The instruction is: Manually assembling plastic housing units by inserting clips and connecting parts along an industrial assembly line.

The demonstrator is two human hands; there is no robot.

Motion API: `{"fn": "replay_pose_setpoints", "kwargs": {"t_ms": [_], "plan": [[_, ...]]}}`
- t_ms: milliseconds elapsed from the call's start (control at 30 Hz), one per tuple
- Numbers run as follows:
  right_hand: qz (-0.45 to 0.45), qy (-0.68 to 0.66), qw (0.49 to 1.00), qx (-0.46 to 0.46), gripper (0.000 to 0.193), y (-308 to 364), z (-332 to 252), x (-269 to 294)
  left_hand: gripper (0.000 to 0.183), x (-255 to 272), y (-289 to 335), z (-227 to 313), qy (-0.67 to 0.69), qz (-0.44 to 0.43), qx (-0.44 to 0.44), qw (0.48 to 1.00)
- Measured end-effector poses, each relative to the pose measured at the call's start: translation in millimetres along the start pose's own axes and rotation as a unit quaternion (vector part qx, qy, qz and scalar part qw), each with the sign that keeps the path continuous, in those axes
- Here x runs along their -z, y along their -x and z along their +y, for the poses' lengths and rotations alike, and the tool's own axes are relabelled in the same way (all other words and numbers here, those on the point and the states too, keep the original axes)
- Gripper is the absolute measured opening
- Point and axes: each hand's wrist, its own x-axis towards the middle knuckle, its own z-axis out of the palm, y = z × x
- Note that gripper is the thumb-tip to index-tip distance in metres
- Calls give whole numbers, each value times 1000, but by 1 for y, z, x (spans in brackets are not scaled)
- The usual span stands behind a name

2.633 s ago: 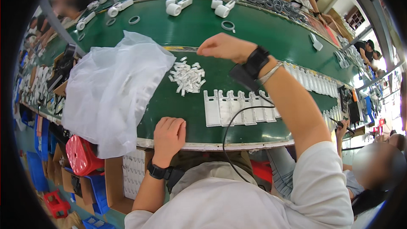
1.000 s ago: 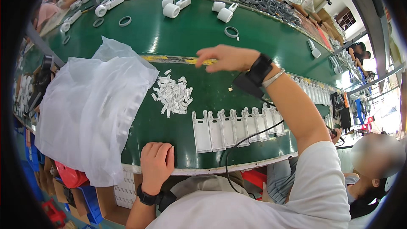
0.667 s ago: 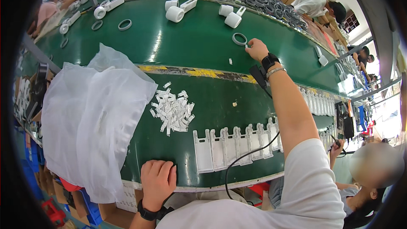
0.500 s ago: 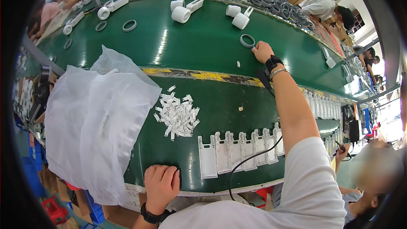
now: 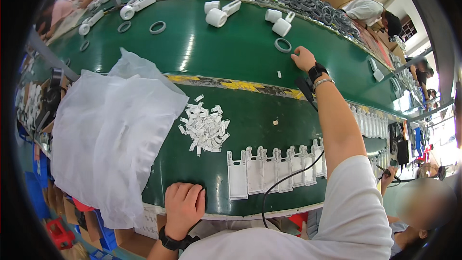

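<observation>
My right hand (image 5: 304, 59) reaches far over the green belt with fingers bent and slightly apart, and no object shows in it. Just beyond its fingertips lies a grey ring (image 5: 290, 47), flat on the belt. One small white piece (image 5: 279, 74) lies on the belt to the left of that hand. My left hand (image 5: 185, 207) rests at the near table edge with its fingers curled in, and nothing shows in them. Ahead of it is a heap of small white plastic pieces (image 5: 207, 129). A row of flat white plastic panels (image 5: 237, 178) stretches to the right, partly under my right arm.
A white translucent bag (image 5: 110, 139) covers the left of the table. Yellow-and-black tape (image 5: 231, 84) edges the belt. White handled parts (image 5: 216, 18) and more grey rings (image 5: 157, 27) lie on the belt. A black cable (image 5: 288, 177) crosses the panels. Co-workers sit around.
My right fingertips, at the grey ring's edge before, are now a little apart from it. The view has turned slightly, shifting most things rightward. My left hand stays at the table edge.
</observation>
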Motion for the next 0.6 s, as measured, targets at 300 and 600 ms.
{"fn": "replay_pose_setpoints", "kwargs": {"t_ms": [300,600], "plan": [[-186,-20,982,16,18,19,-38,19,14,1,2,1,-17,-11,11,1000],[-151,-2,985,80,18,59,-50,11,14,2,1,1,-9,6,0,1000]]}}
